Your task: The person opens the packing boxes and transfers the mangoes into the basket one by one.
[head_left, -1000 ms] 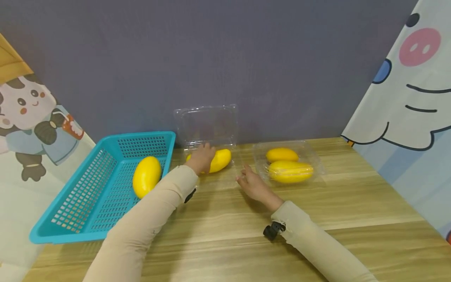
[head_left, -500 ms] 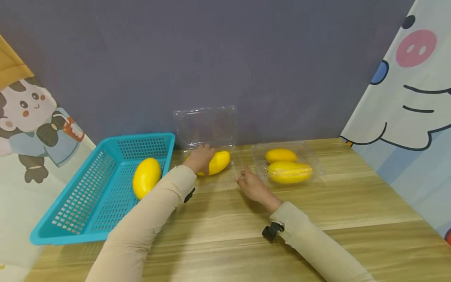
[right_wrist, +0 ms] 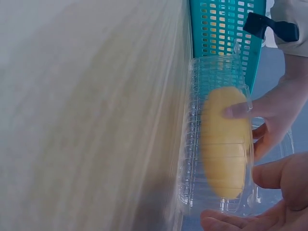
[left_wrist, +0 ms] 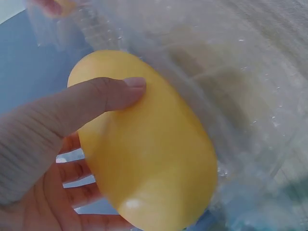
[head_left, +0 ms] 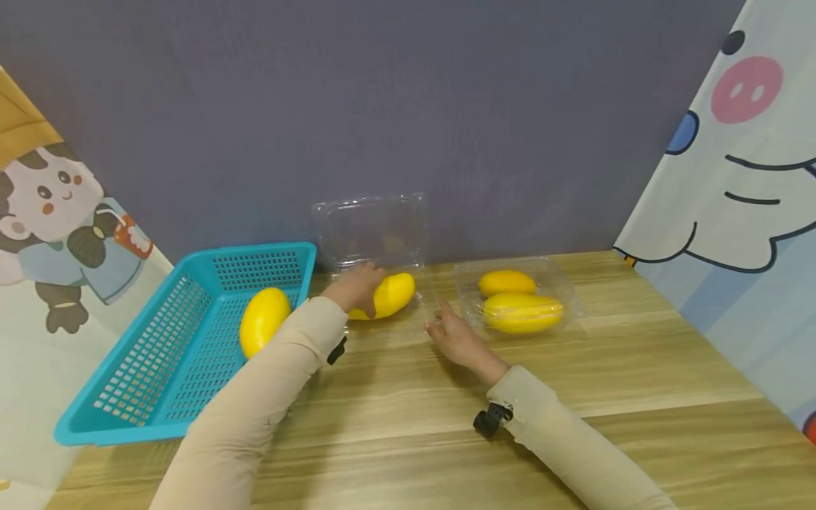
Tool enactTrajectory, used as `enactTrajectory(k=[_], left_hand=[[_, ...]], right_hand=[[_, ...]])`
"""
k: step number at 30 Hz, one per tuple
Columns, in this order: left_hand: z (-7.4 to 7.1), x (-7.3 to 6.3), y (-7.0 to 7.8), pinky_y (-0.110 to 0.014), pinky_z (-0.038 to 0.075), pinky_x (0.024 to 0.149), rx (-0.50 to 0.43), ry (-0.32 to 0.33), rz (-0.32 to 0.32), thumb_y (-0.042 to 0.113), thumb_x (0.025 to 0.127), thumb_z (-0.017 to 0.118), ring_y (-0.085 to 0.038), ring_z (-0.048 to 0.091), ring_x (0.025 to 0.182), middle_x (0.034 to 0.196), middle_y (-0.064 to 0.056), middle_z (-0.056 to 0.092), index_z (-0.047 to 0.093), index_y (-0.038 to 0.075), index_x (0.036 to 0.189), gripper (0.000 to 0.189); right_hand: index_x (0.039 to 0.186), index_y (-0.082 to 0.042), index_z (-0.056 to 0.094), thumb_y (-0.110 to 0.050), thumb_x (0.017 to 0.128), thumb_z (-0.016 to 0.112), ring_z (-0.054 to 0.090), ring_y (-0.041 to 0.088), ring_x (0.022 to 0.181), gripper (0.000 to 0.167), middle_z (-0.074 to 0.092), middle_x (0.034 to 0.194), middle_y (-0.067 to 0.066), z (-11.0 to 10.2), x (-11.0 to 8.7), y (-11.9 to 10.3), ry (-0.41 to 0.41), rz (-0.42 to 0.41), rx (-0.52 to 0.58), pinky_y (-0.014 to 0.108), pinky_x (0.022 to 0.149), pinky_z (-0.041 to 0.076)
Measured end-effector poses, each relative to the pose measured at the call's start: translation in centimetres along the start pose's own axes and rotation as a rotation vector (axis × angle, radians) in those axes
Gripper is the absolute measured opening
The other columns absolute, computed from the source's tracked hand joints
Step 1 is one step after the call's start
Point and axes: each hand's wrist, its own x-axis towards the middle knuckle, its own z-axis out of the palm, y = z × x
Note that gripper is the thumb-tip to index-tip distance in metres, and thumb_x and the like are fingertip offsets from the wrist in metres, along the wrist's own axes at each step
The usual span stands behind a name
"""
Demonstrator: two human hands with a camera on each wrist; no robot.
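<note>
A smooth yellow mango (head_left: 397,294) lies in an open clear plastic clamshell box (left_wrist: 192,62), its lid (head_left: 372,225) standing up against the dark back wall. My left hand (head_left: 355,289) grips the mango. In the left wrist view the thumb presses on its face and the other fingers (left_wrist: 82,192) reach along its far side. My right hand (head_left: 457,338) is at the box's right end. In the right wrist view that hand's thumb (right_wrist: 272,174) is by the box rim, apart from the index finger; whether it presses the plastic is unclear.
A blue-green plastic basket (head_left: 121,354) stands at the left with another mango (head_left: 263,320) in it. Close on the right, a clear box (head_left: 561,297) holds two mangoes (head_left: 523,313). Everything stands on a wood-grain table (head_left: 408,439) before the dark wall (head_left: 408,120).
My left hand has shifted slightly left on the mango, and its thumb shows more. The right hand has stayed at the box's end. The head view has tilted slightly.
</note>
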Motion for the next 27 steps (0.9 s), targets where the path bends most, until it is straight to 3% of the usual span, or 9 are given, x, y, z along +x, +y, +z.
enactTrajectory(k=[10, 27], left_hand=[[-1.4, -0.8, -0.3, -0.051, 0.042, 0.097, -0.059, 0.002, -0.018, 0.021, 0.068, 0.083, -0.037, 0.047, 0.117, 0.13, -0.019, 0.048, 0.044, 0.004, 0.137, 0.081], [-3.7, -2.4, -1.5, -0.05, 0.044, 0.094, -0.074, 0.101, 0.005, 0.023, 0.069, 0.083, -0.034, 0.046, 0.114, 0.127, -0.017, 0.048, 0.042, 0.005, 0.139, 0.083]], right_hand=[[0.139, 0.02, 0.02, -0.016, 0.098, 0.049, 0.048, 0.043, 0.12, 0.062, 0.048, 0.13, 0.033, 0.4, -0.1, 0.0, 0.015, -0.004, 0.022, 0.049, 0.105, 0.035], [0.141, 0.017, 0.016, -0.019, 0.098, 0.049, 0.049, 0.043, 0.119, 0.064, 0.047, 0.132, 0.032, 0.2, -0.1, 0.1, 0.012, 0.025, 0.024, 0.05, 0.103, 0.036]])
